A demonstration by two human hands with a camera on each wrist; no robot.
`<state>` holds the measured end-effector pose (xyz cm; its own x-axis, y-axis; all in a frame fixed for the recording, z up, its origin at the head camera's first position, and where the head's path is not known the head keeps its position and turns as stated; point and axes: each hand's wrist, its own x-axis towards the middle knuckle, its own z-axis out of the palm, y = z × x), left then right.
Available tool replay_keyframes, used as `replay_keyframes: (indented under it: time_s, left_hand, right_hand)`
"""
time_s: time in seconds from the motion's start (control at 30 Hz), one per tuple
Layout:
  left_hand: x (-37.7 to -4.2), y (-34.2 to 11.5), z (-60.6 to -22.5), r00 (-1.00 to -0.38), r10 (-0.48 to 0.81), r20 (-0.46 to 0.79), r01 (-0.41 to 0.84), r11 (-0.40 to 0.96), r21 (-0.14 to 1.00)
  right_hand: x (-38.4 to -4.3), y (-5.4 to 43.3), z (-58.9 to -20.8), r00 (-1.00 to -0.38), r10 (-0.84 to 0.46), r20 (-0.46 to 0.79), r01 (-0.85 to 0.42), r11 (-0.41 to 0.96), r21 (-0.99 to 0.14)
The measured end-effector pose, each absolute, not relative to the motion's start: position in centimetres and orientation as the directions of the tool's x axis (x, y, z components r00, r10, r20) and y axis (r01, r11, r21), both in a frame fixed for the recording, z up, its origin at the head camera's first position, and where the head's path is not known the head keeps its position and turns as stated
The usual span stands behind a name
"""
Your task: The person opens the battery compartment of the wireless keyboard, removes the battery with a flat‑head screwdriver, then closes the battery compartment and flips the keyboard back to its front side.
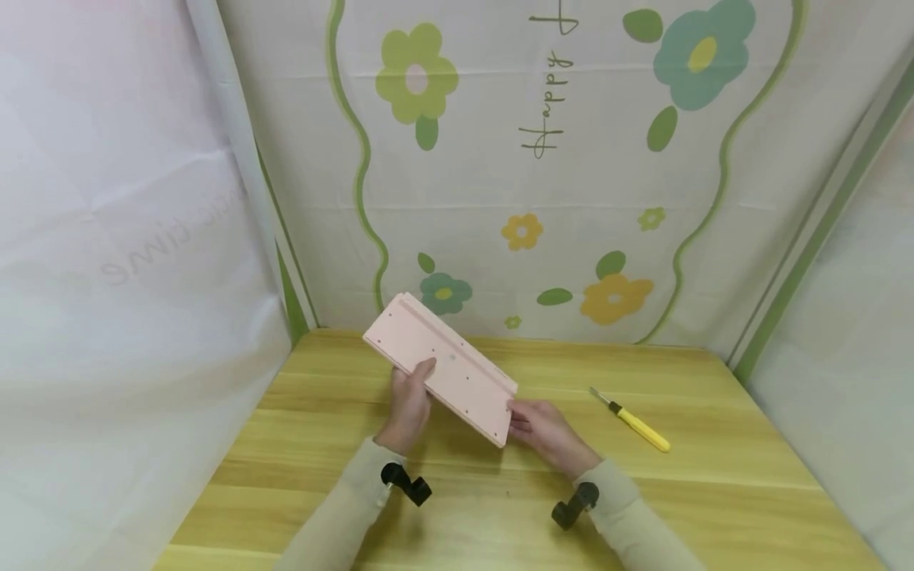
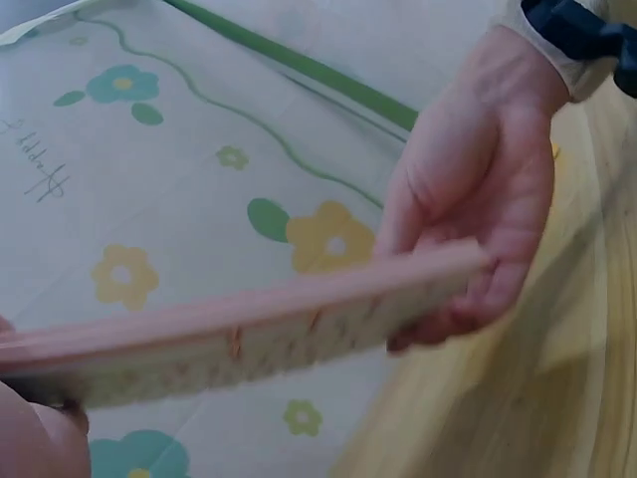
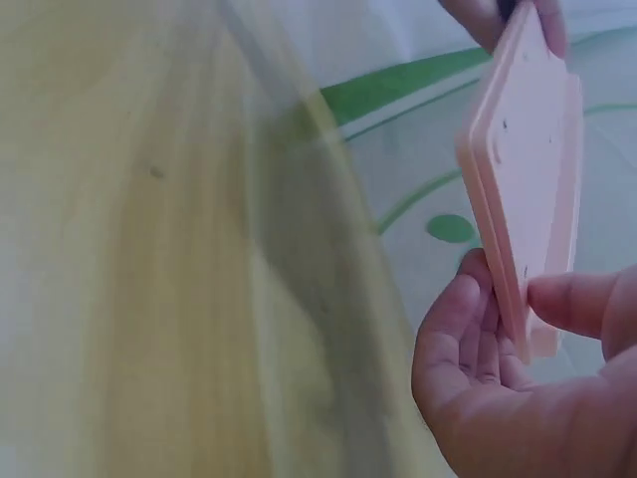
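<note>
A thin pink keyboard (image 1: 457,361) is held tilted above the table, its flat back with several small dark screw holes turned up to the head camera. My left hand (image 1: 411,400) grips its lower long edge, thumb on the back. My right hand (image 1: 546,432) pinches the near right corner; the right wrist view shows that thumb (image 3: 572,304) on the back and the fingers behind. Blurred pale keys (image 2: 269,349) line the underside in the left wrist view. A screwdriver (image 1: 639,428) with a yellow handle lies on the table, right of my right hand.
The wood-grain table (image 1: 464,523) ends at a white curtain (image 1: 471,174) printed with flowers. More white cloth (image 1: 121,277) hangs on the left, and another sheet (image 1: 835,333) on the right. Each wrist wears a black camera mount (image 1: 407,482).
</note>
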<state>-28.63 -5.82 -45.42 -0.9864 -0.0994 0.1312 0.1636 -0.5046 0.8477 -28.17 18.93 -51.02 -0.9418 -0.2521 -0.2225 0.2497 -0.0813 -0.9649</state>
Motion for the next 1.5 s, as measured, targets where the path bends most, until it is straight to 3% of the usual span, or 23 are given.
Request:
replay_keyframes:
  time_s: [0.17, 0.3, 0.47, 0.57, 0.7, 0.9, 1.13, 1.5]
  left_hand:
    - [-28.6, -8.1, -44.9, -0.985, -0.032, 0.171, 0.163, -0.517, 0.840]
    - [-28.9, -10.7, -44.5, -0.993, 0.041, 0.108, 0.080, -0.428, 0.900]
    - [-29.8, -13.7, -45.3, -0.989, 0.149, -0.003, -0.017, -0.091, 0.996]
    - [-30.0, -14.8, -46.6, -0.978, 0.200, -0.057, -0.032, 0.127, 0.991]
    - [-29.9, -15.4, -48.4, -0.965, 0.232, -0.121, -0.049, 0.293, 0.955]
    - [-29.7, -15.5, -50.2, -0.958, 0.257, -0.129, -0.036, 0.336, 0.941]
    - [-30.0, -15.3, -51.1, -0.967, 0.228, -0.112, -0.008, 0.411, 0.911]
    - [-30.3, -14.4, -51.6, -0.980, 0.184, -0.080, 0.029, 0.526, 0.850]
  right_hand:
    - [-29.1, 21.3, -49.5, -0.964, -0.179, -0.198, 0.217, -0.093, -0.972]
    - [-29.8, 23.8, -48.0, -0.971, -0.161, -0.178, 0.193, -0.082, -0.978]
    - [-30.1, 26.4, -46.9, -0.969, -0.188, -0.158, 0.157, 0.018, -0.987]
    - [-29.9, 27.3, -46.7, -0.967, -0.190, -0.169, 0.150, 0.110, -0.982]
    - [-29.8, 27.7, -47.1, -0.967, -0.180, -0.180, 0.137, 0.227, -0.964]
    - [-29.8, 27.5, -49.1, -0.973, -0.150, -0.176, 0.100, 0.413, -0.905]
    - [-30.0, 26.8, -50.6, -0.973, -0.076, -0.216, 0.157, 0.464, -0.872]
    - [-30.0, 25.8, -50.5, -0.994, -0.017, -0.110, 0.070, 0.670, -0.739]
